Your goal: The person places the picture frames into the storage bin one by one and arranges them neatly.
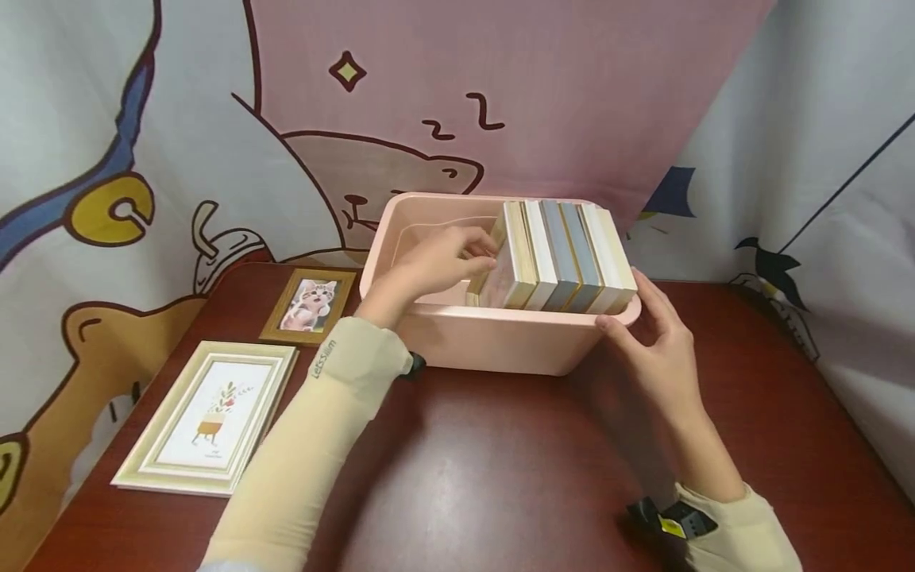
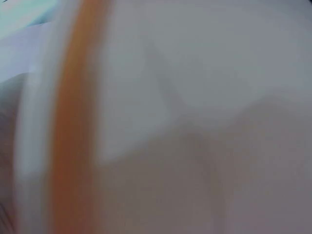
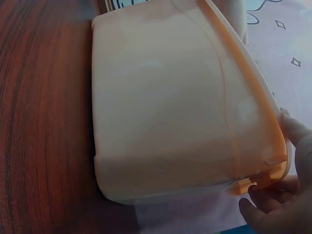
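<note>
A pink plastic bin (image 1: 486, 342) stands on the table, with several picture frames (image 1: 565, 254) upright on edge in its right half. Their edges are cream, white and grey-blue. My left hand (image 1: 446, 258) reaches over the front rim into the bin, its loosely bent fingers beside the leftmost frame; whether they touch it is hidden. My right hand (image 1: 661, 345) grips the bin's right front corner. In the right wrist view, the right hand (image 3: 285, 195) has its thumb against the rim and fingers curled under it. The left wrist view is blurred, filled by a pale surface and an orange band.
Left of the bin lie a brown wooden frame (image 1: 307, 307) with a kitten picture and a larger cream frame (image 1: 207, 417) with a plant drawing. The dark red table (image 1: 457, 477) meets a cartoon-printed curtain (image 1: 572, 95) behind.
</note>
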`<state>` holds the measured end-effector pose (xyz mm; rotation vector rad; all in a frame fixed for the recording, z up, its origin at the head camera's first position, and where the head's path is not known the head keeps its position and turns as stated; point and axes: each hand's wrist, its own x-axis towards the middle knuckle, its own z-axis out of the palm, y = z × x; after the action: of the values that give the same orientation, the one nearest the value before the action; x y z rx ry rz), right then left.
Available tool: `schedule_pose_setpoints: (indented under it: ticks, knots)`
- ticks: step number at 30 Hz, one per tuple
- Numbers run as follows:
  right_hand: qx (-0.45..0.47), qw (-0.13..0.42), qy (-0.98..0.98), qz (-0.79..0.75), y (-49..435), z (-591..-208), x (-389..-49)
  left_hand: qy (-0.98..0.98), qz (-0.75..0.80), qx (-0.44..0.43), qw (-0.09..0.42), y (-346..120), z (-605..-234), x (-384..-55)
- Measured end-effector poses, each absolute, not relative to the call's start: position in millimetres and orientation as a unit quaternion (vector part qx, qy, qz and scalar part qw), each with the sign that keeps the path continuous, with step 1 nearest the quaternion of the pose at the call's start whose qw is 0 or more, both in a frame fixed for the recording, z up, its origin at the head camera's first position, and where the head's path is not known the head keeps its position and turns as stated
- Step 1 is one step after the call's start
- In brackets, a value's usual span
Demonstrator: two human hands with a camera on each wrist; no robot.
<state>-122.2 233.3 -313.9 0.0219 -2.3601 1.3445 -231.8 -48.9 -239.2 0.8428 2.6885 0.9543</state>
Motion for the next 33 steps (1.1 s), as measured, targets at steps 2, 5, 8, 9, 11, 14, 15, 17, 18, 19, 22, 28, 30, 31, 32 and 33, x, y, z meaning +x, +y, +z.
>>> schedule_pose_setpoints:
  ticks: [2, 5, 8, 9, 11, 14, 15, 17, 18, 19, 22, 28, 30, 31, 32, 33]
  knots:
    - [0.01, 0.21, -0.847, 0.489, 232.3, -314.5, -121.8, 0.898, 0.339, 0.275, 0.057, -61.0, -231.0, -227.6]
    - [0.012, 0.211, -0.844, 0.492, 232.3, -315.0, -121.8, 0.899, 0.353, 0.26, 0.012, -81.6, -219.5, -223.0]
    - [0.012, 0.211, -0.846, 0.489, 233.0, -315.7, -122.4, 0.902, 0.364, 0.232, -0.018, -105.0, -208.7, -217.5]
    - [0.012, 0.211, -0.847, 0.488, 233.2, -315.8, -122.7, 0.906, 0.362, 0.217, -0.025, -113.5, -205.5, -215.1]
    - [0.012, 0.212, -0.849, 0.484, 233.6, -315.5, -122.9, 0.91, 0.365, 0.192, -0.04, -131.1, -200.6, -210.6]
    - [0.012, 0.212, -0.849, 0.484, 233.9, -314.8, -122.8, 0.914, 0.365, 0.16, -0.07, -159.0, -197.3, -204.1]
    - [0.012, 0.212, -0.849, 0.484, 233.9, -314.5, -122.5, 0.916, 0.364, 0.151, -0.078, -169.1, -197.3, -202.0]
    - [0.013, 0.213, -0.848, 0.485, 233.7, -314.0, -122.0, 0.919, 0.358, 0.135, -0.097, -189.8, -198.5, -197.5]
    - [0.014, 0.213, -0.848, 0.485, 233.5, -314.1, -121.8, 0.921, 0.354, 0.125, -0.104, -200.4, -199.6, -194.9]
    - [0.014, 0.212, -0.848, 0.486, 233.4, -314.5, -121.8, 0.923, 0.35, 0.115, -0.108, -211.6, -202.0, -192.8]
    - [0.016, 0.212, -0.847, 0.486, 232.7, -315.5, -122.0, 0.93, 0.339, 0.083, -0.118, -246.0, -212.7, -185.8]
    - [0.023, 0.213, -0.844, 0.491, 233.2, -314.7, -122.8, 0.933, 0.344, 0.023, -0.099, -309.4, -245.7, -169.4]
    - [0.022, 0.212, -0.844, 0.492, 234.0, -314.1, -122.9, 0.934, 0.348, 0.005, -0.083, -325.5, -257.5, -164.3]
    - [0.021, 0.211, -0.844, 0.492, 234.3, -314.0, -122.9, 0.934, 0.348, -0.004, -0.076, -332.7, -263.6, -162.3]
    - [0.02, 0.211, -0.844, 0.492, 234.5, -314.2, -123.1, 0.934, 0.351, -0.015, -0.066, -339.6, -269.7, -160.5]
    - [0.02, 0.209, -0.845, 0.492, 234.6, -314.3, -123.2, 0.933, 0.354, -0.026, -0.055, -345.7, -275.5, -158.5]
